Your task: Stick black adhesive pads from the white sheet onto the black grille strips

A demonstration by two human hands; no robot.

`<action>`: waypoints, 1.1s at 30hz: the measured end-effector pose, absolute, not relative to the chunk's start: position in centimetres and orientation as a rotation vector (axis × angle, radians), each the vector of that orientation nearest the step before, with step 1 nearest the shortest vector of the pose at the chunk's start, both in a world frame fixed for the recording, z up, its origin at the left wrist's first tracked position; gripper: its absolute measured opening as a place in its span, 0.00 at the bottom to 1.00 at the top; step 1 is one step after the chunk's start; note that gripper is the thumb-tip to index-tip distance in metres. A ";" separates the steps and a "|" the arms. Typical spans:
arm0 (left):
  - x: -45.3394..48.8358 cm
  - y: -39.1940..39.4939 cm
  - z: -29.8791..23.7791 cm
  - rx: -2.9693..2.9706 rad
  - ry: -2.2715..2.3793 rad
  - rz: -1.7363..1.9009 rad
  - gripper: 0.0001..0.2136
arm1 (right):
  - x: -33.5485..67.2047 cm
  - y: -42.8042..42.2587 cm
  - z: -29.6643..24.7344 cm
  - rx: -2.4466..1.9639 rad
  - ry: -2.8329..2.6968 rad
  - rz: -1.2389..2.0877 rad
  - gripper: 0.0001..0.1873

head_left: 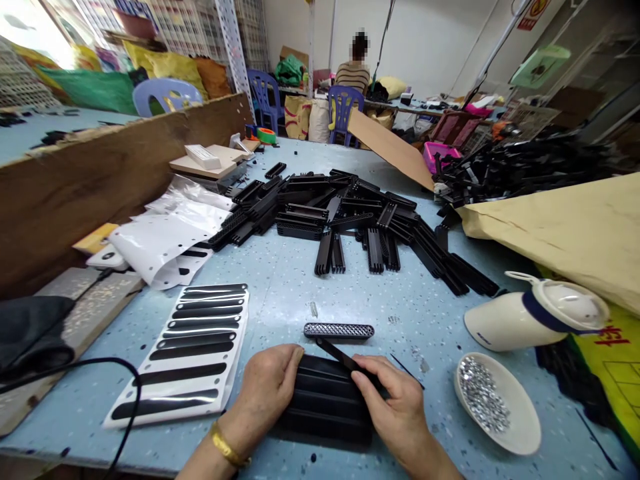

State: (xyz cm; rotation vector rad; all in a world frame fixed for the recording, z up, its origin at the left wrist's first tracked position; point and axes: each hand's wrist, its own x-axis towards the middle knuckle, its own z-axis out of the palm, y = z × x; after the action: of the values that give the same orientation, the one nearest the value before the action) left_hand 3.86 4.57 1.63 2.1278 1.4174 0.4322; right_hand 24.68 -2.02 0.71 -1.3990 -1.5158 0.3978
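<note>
A black ribbed block (325, 407), which looks like several long bars laid side by side, lies on the table in front of me. My left hand (270, 380) is closed on its left end, thumb against the upper corner. Between thumb and fingers, my right hand (393, 393) pinches a thin black strip (336, 353) with a rounded end, slanting over the block's far edge. Just beyond lies a single black bar (339, 331) with a lattice face. To the left, a white backing sheet (235, 347) carries several black strips.
Black bars (305, 213) are heaped across the table's middle. At the right are a white bowl (525, 417) of small shiny metal pieces and a cream bottle (505, 320) on its side. A black cable (136, 393) curves at left. A person (354, 75) sits far back.
</note>
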 end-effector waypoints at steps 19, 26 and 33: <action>3.5 6.5 3.5 1.941 1.368 0.421 0.17 | 29.9 0.9 4.5 -1.543 -1.504 0.293 0.08; 5.1 9.4 3.1 1.906 1.407 0.570 0.18 | 29.4 4.0 3.3 -1.462 -1.679 0.391 0.06; 4.7 9.4 2.6 1.582 1.240 0.573 0.15 | 28.2 3.0 2.5 -1.359 -1.943 0.397 0.10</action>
State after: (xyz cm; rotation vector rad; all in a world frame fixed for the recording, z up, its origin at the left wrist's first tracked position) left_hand 4.67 9.43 2.62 1.5823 1.2399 0.5727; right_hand 28.16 3.04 2.45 -1.3585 -1.9435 0.3970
